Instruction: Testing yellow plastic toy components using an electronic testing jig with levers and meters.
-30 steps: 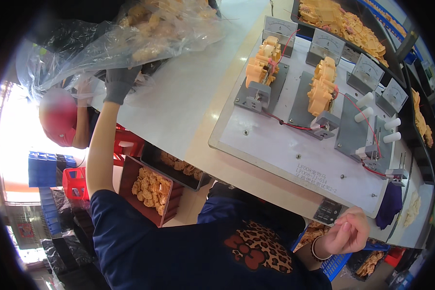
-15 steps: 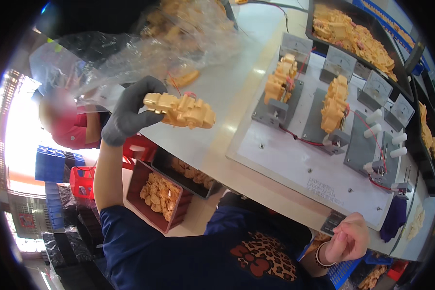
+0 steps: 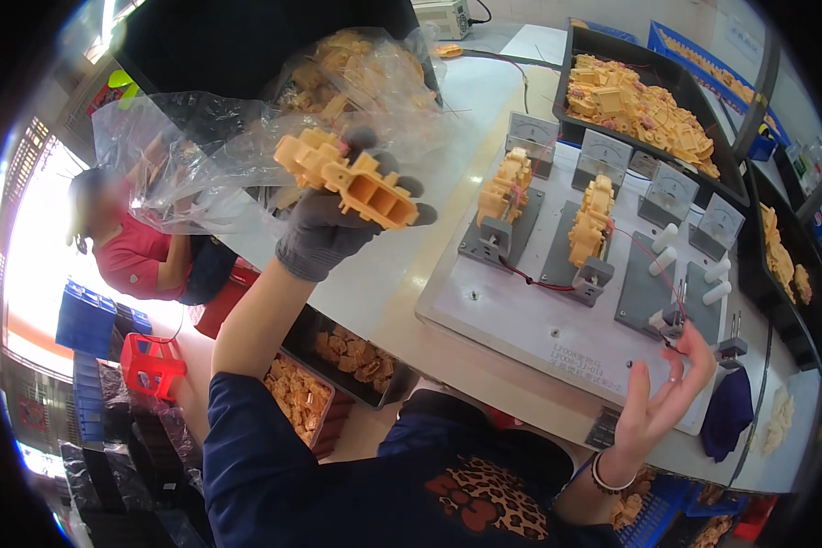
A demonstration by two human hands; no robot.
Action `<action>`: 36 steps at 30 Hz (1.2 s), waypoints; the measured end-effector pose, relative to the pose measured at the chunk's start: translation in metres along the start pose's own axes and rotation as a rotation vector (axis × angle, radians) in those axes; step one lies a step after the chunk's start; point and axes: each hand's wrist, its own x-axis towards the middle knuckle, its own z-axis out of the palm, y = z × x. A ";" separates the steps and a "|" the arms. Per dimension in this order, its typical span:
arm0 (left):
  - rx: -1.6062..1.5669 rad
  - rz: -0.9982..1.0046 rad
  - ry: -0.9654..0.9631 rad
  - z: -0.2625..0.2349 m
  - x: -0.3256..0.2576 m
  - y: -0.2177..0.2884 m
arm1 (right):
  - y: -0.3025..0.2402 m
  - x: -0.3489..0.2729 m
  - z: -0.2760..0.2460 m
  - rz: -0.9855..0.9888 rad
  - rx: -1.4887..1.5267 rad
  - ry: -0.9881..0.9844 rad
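Observation:
In my left hand (image 3: 322, 239), which wears a grey glove, is a yellow plastic gear housing (image 3: 345, 179) raised above the table's left part. Its open compartments face me, and the gloved fingers wrap behind it. My bare right hand (image 3: 656, 402) has its fingers apart at the front edge of a white test board (image 3: 511, 315). Its fingertips are close to a small clamp with a red wire on the right-hand grey plate (image 3: 644, 297); contact cannot be made out. Two similar housings, a left one (image 3: 505, 187) and a middle one (image 3: 592, 221), sit on the other grey plates.
Analog meters (image 3: 603, 155) line the board's back. A black tray (image 3: 740, 178) of yellow housings stands behind. At the left lies a clear plastic bag (image 3: 219, 173) over more housings. A purple cloth (image 3: 729, 416) lies right. Another person (image 3: 137, 247) is at far left.
My left hand has moved right and turned the housing, so its compartments show. My right hand has risen toward the right-hand plate, and its curled fingers have spread. The view has shifted slightly.

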 end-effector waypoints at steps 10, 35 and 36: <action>0.081 -0.147 -0.314 0.021 0.084 -0.024 | 0.015 0.008 -0.007 -0.019 0.001 -0.091; 1.519 -0.107 -1.238 0.091 0.238 -0.174 | 0.025 0.005 -0.018 -0.196 0.016 -0.053; 1.563 -0.089 -1.217 0.084 0.235 -0.175 | 0.022 0.006 -0.017 -0.187 0.024 -0.061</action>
